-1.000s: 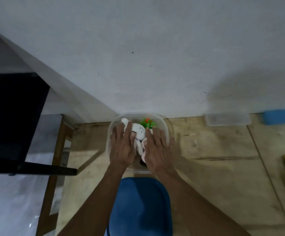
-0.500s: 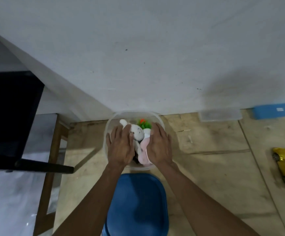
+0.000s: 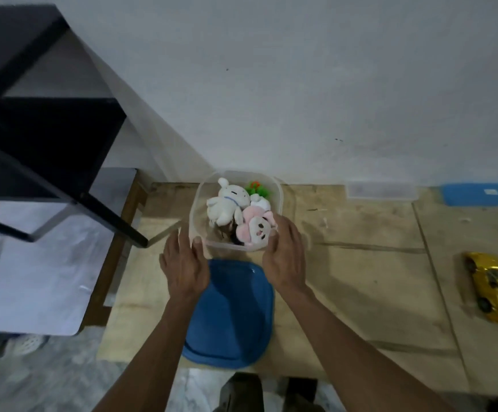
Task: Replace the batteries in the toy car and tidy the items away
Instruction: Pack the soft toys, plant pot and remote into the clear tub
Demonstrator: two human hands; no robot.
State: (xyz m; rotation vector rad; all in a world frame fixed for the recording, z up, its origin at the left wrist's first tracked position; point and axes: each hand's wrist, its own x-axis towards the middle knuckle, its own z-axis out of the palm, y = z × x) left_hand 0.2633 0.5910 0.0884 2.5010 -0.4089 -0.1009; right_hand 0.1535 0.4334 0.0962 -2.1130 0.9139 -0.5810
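A clear plastic tub [image 3: 195, 212] stands on the wooden board against the wall, holding a white plush toy [image 3: 226, 203], a pink and white plush toy [image 3: 255, 230] and something green and orange [image 3: 256, 187]. My left hand [image 3: 185, 266] is at the tub's near left corner, fingers fairly straight, thumb at the rim. My right hand [image 3: 286, 257] touches the tub's near right corner with relaxed fingers. The tub's blue lid [image 3: 235, 316] lies flat just in front of it, between my forearms. A gold toy car [image 3: 494, 289] sits on the board far to the right.
A small clear box [image 3: 381, 190] and a blue lid [image 3: 482, 193] lie by the wall at the right. A black shelf frame [image 3: 48, 129] and a grey surface [image 3: 33, 263] stand to the left. A foot [image 3: 241, 391] shows at the bottom edge.
Both hands have drawn back off the plush toys to the tub's near corners, leaving the toys uncovered. The view has tilted, bringing more of the gold car and the lid into sight.
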